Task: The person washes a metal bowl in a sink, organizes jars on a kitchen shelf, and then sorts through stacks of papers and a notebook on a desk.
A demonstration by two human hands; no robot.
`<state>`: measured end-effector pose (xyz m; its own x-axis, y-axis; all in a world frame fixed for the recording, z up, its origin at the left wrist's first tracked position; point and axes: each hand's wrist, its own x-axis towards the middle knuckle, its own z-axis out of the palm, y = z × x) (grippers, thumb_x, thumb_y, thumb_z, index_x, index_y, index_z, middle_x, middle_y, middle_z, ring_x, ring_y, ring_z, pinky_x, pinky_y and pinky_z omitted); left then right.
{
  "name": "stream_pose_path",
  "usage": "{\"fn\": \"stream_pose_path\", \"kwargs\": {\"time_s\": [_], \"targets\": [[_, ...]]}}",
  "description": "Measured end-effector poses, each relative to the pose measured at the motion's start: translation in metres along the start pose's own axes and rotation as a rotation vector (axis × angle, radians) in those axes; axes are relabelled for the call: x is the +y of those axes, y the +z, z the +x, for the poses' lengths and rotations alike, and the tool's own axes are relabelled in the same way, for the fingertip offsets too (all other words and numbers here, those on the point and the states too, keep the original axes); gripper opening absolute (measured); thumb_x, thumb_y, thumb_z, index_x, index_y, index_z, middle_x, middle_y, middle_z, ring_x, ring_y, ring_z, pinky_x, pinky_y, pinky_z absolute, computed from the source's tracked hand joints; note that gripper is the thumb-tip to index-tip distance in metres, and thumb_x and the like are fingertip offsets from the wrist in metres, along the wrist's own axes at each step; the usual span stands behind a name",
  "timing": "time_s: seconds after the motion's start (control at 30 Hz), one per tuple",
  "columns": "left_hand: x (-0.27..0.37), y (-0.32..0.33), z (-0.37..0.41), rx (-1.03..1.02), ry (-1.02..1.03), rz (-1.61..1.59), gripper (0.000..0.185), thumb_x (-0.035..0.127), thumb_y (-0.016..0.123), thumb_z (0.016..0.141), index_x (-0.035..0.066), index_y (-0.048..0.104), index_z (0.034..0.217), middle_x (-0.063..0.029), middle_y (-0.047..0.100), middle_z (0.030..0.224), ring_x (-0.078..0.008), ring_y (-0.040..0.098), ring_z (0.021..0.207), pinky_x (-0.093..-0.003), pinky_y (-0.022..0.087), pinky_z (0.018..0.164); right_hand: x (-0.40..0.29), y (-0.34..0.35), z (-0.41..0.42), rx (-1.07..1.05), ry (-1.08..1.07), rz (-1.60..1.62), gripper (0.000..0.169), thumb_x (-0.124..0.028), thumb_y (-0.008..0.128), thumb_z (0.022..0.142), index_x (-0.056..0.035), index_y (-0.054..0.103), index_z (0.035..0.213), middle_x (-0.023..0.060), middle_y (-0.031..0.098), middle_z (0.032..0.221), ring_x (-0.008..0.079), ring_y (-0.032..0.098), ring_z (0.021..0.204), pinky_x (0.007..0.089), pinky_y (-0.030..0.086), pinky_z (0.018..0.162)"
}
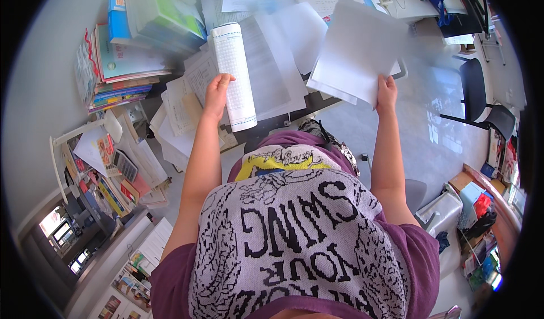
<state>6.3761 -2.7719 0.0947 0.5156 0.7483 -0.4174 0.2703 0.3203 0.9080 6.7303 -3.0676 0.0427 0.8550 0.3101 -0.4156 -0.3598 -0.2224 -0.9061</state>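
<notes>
My left hand (219,93) grips a folded or rolled stack of grid-lined paper (237,72) by its left side, thumb on top. Several white sheets (346,59) hang from my right hand (386,90), pinched at their lower right corner, with part of them past the table edge. Between my hands, loose sheets and a greyish printed page (267,68) lie spread over the table. More printed papers (195,81) sit under and left of the grid paper.
Piled books (127,68) and a green-and-white stack (170,13) stand at the table's far left. A shelf with a calculator (125,165) and papers is lower left. A black chair (474,91) stands right on the shiny floor (437,106). Behind it are boxes (471,191).
</notes>
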Motion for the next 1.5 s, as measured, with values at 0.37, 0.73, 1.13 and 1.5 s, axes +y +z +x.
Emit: {"fn": "stream_pose_path", "kwargs": {"time_s": [0.37,0.73,1.13,1.5], "targets": [[0.045,-0.011,-0.030,0.308,0.211,0.532,0.019,0.012,0.055,0.087,0.004,0.066,0.101,-0.0093,0.066,0.094,-0.0137,0.060,0.083,-0.0250,0.046,0.074,-0.022,0.078,-0.031,0.305,-0.692,-1.017,0.035,-0.020,0.062,0.079,-0.0046,0.053,0.109,0.0142,0.056,0.100,0.0312,0.053,0.094,0.0396,0.042,0.085],[0.095,-0.020,-0.059,0.472,0.327,0.946,0.021,0.007,0.051,0.085,0.006,0.066,0.099,-0.0136,0.060,0.085,-0.0269,0.059,0.075,-0.0336,0.046,0.069,0.021,0.201,-0.065,-0.450,-0.413,-0.638,0.058,-0.025,0.060,0.079,-0.0004,0.040,0.127,0.0221,0.057,0.105,0.0336,0.056,0.098,0.0390,0.045,0.085],[0.085,-0.013,-0.061,0.480,0.322,0.924,0.020,0.008,0.053,0.084,0.006,0.066,0.098,-0.0137,0.059,0.081,-0.0273,0.058,0.073,-0.0348,0.045,0.067,-0.008,0.206,-0.079,-0.536,-0.096,-0.427,0.048,-0.022,0.062,0.077,0.0015,0.049,0.117,0.0151,0.063,0.095,0.0227,0.060,0.085,0.0329,0.047,0.074],[0.059,0.018,-0.045,0.285,0.037,0.472,0.038,0.031,0.059,0.085,-0.004,0.062,0.096,-0.0156,0.066,0.088,-0.0185,0.061,0.081,-0.0318,0.046,0.073,-0.034,0.237,-0.172,-1.308,-0.718,-0.400,0.050,-0.034,0.064,0.080,-0.0065,0.053,0.120,0.0183,0.042,0.133,0.0322,0.042,0.120,0.0372,0.033,0.101]]}}
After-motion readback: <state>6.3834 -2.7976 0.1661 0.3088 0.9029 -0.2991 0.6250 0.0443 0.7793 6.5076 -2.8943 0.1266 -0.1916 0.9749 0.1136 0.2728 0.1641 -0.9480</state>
